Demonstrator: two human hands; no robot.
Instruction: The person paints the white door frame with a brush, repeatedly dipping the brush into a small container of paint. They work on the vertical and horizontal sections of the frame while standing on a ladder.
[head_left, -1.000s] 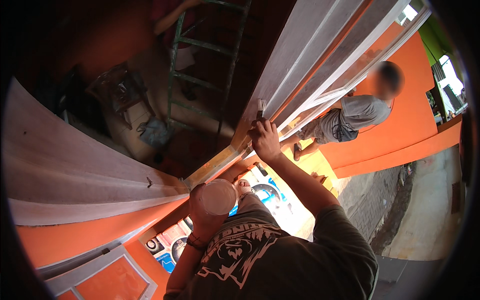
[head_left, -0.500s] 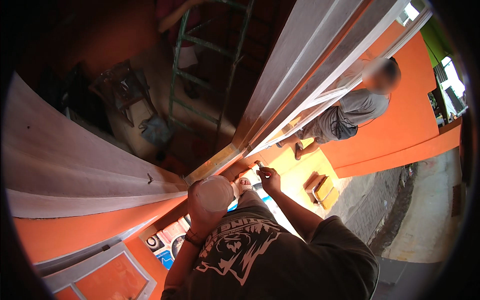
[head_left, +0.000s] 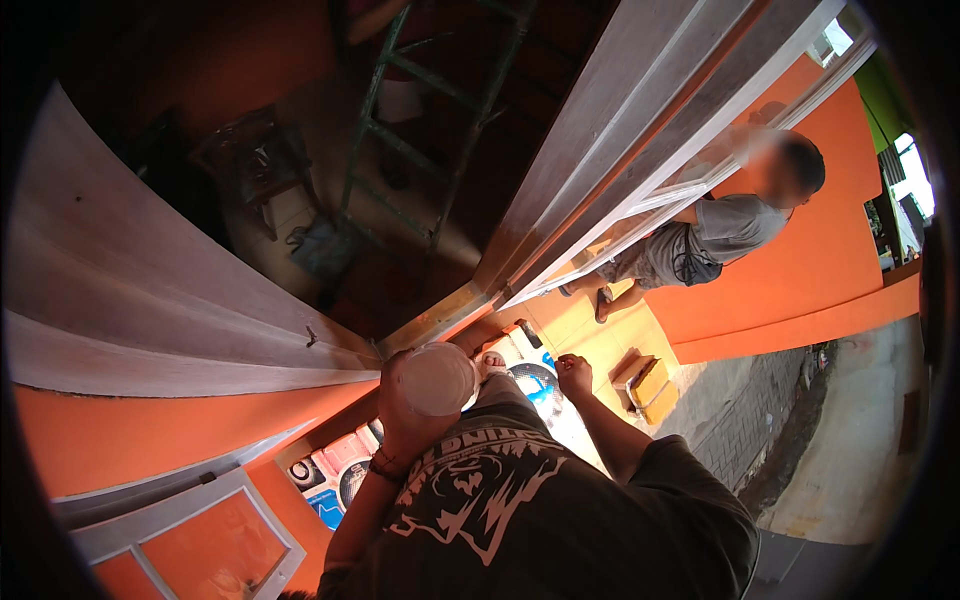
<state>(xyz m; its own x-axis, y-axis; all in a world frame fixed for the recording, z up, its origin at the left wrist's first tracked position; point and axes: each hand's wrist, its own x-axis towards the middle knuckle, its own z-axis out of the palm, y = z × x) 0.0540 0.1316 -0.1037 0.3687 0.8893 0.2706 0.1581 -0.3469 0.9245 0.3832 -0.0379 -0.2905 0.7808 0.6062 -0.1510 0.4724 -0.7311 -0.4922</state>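
My left hand (head_left: 400, 415) is wrapped round a round, whitish plastic tub (head_left: 438, 380), held upright before my waist; its top looks pale and I cannot make out what is inside. My right hand (head_left: 574, 378) is closed in a fist out to the right, above the printed sheet (head_left: 535, 385) on the floor. A small red bit of the paintbrush (head_left: 558, 365) shows at its fingers; the rest of the brush is hidden. Close beyond the tub are the door frame's grey-white post (head_left: 200, 270) and the threshold (head_left: 430, 318).
Another person (head_left: 730, 225) in grey stands beyond the white-framed door panel (head_left: 640, 205). A yellow-topped box (head_left: 655, 390) sits on the tiles to the right. Inside the dark doorway are a green ladder (head_left: 420, 75), a chair (head_left: 255, 165) and part of another person.
My right hand has drawn to the right and slightly down, away from the threshold, and the brush head no longer shows. The left hand keeps the tub nearly in place.
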